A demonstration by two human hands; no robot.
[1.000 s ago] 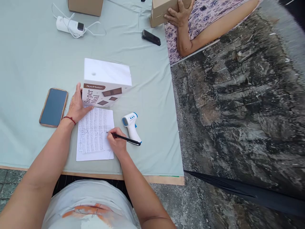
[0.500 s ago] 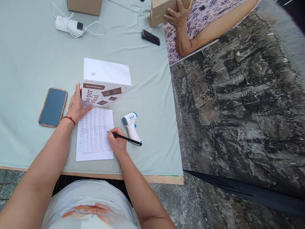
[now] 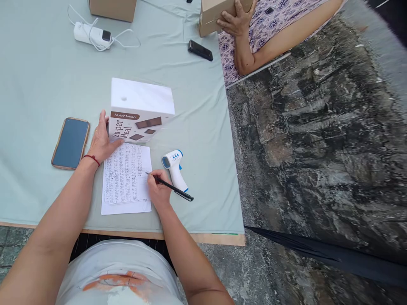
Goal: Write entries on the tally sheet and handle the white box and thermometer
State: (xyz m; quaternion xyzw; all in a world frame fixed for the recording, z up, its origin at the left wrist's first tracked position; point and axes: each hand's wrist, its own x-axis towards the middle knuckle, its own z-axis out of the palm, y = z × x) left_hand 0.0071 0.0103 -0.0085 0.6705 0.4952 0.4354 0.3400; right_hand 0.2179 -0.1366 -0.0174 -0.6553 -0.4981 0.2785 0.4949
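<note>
My right hand (image 3: pixel 159 189) is closed around a black pen (image 3: pixel 174 189), whose tip is at the right side of the upper paper sheet (image 3: pixel 125 178). Dense rows of small handwriting fill that sheet, with a circled spot on its left; a second sheet (image 3: pixel 127 209) lies beneath. My left hand (image 3: pixel 103 140) grips the lower left corner of a white NutriMotion box (image 3: pixel 141 97), thumb across its front by the top of the paper and fingers along its side. The box stands upright. Just right of the pen hand lies a white and blue infrared thermometer (image 3: pixel 175 167).
A smartphone (image 3: pixel 70 143) lies left of my left hand. Farther back are a white device with a cable (image 3: pixel 90 34), a black device (image 3: pixel 200 50) and a cardboard box (image 3: pixel 112 9). Another person's hand (image 3: pixel 237 21) rests on a second cardboard box (image 3: pixel 211 17) at the table's right edge.
My right hand and the pen have shifted slightly to the right over the paper. My left hand keeps its place at the box.
</note>
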